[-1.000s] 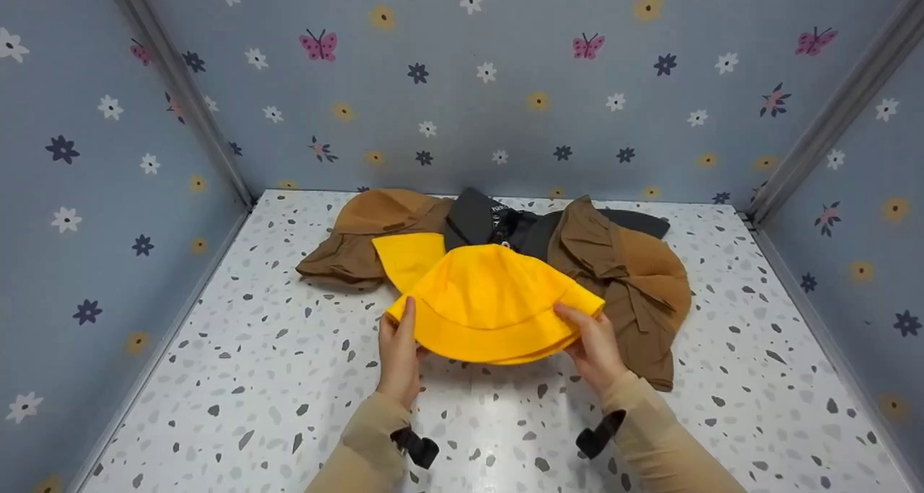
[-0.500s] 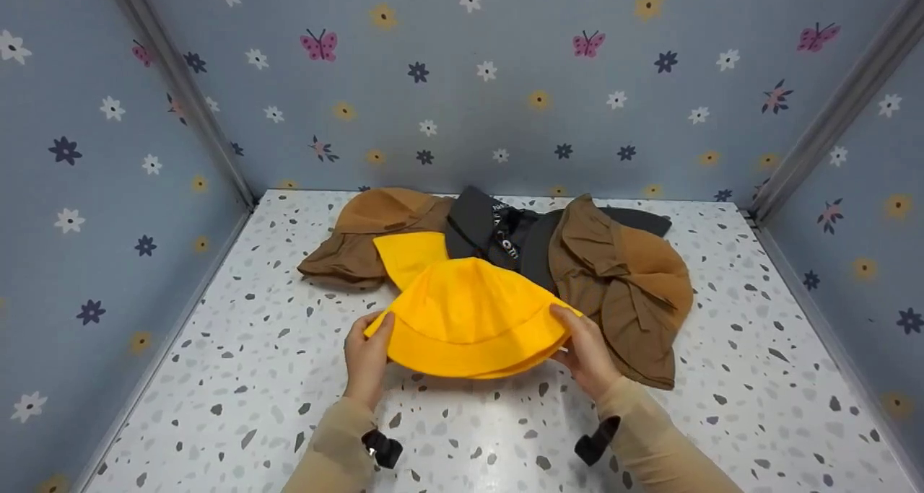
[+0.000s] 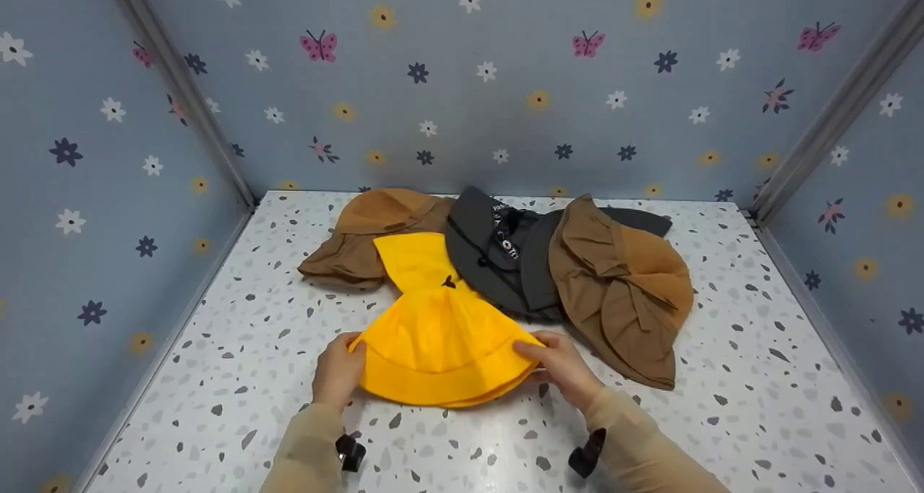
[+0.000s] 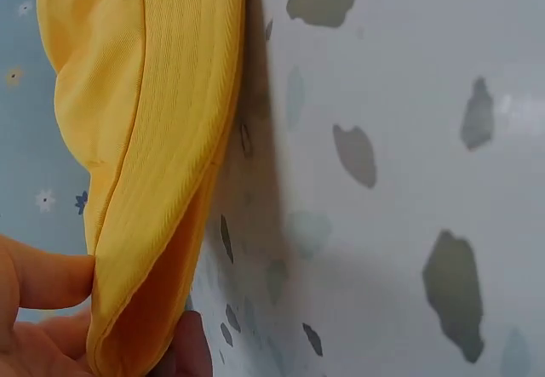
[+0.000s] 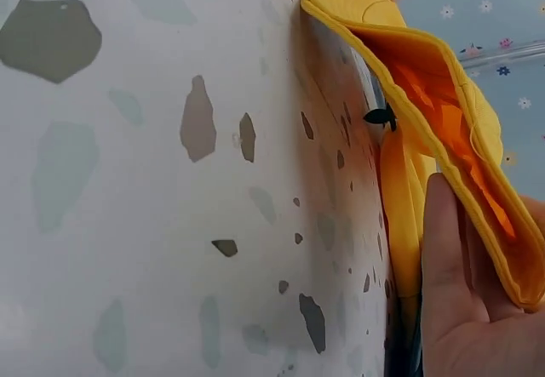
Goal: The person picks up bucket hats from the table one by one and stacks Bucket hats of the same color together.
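Observation:
Between both hands is a yellow bucket hat (image 3: 447, 341), its brim toward me and its crown pointing away. My left hand (image 3: 339, 369) pinches the brim's left end, thumb on top. On the opposite end, my right hand (image 3: 567, 367) grips the brim with the thumb above and fingers beneath. The left wrist view shows the brim (image 4: 183, 139) folded double between thumb and fingers. In the right wrist view the hat's opening (image 5: 443, 113) gapes, and the fingers (image 5: 447, 249) lie along its underside. Behind it another yellow hat (image 3: 413, 258) with a small dark sprout lies on the table.
A brown hat (image 3: 382, 226) lies at the back left. Dark grey caps (image 3: 530, 255) with white lettering overlap at the back middle. Further right, brown hats (image 3: 628, 291) lie stacked. Flowered panels (image 3: 462, 81) wall in the speckled tabletop (image 3: 253, 348).
Both hands have drawn the yellow bucket hat toward me and to the left, lowering it near the table. More of the yellow hat behind and the grey caps now shows.

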A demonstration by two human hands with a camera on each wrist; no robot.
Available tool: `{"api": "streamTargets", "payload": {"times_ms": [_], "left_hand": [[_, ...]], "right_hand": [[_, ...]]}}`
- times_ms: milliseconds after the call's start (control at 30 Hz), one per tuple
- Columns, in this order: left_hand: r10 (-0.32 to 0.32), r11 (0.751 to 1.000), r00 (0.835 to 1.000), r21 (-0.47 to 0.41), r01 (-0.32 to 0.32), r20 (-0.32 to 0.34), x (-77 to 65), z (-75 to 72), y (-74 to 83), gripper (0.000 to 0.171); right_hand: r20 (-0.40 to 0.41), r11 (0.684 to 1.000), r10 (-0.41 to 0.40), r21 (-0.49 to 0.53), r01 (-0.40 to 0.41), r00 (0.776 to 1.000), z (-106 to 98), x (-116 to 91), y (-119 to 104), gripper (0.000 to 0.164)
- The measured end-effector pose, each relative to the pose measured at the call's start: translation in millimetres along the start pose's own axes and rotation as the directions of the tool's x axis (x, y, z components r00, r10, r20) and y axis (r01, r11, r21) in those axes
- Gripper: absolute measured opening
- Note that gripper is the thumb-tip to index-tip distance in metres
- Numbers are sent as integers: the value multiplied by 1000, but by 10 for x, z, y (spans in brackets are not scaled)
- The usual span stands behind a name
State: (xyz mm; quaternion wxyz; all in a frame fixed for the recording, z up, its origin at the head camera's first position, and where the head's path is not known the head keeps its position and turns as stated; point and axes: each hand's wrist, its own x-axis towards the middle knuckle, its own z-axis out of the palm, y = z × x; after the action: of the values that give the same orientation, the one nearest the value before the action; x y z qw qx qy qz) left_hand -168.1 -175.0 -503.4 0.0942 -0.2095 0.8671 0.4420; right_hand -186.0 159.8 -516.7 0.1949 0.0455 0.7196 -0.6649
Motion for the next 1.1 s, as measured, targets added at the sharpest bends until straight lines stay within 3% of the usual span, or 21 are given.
{"api": "streamTargets", "payload": {"times_ms": [400, 567, 733, 867, 1100], "left_hand": [[-20, 988, 999, 151, 16, 26, 10, -245, -36, 44], [-20, 973, 999, 232, 10, 39, -8, -380, -82, 43], [-36, 946, 998, 324, 16, 54, -12, -529, -122, 43], [-29, 921, 997, 390, 2, 66, 6, -590, -126, 40], [-57, 873, 993, 488, 1, 100, 28, -605, -173, 31]], "right_hand": [[45, 996, -24, -85, 28, 999, 145, 0, 81, 35], [56, 982, -44, -183, 54, 997, 257, -13, 85, 37], [72, 938, -93, -329, 112, 993, 362, -13, 41, 41], [89, 895, -129, -419, 155, 988, 404, -23, 15, 35], [120, 830, -104, -536, 152, 987, 485, -35, -24, 27]]}}
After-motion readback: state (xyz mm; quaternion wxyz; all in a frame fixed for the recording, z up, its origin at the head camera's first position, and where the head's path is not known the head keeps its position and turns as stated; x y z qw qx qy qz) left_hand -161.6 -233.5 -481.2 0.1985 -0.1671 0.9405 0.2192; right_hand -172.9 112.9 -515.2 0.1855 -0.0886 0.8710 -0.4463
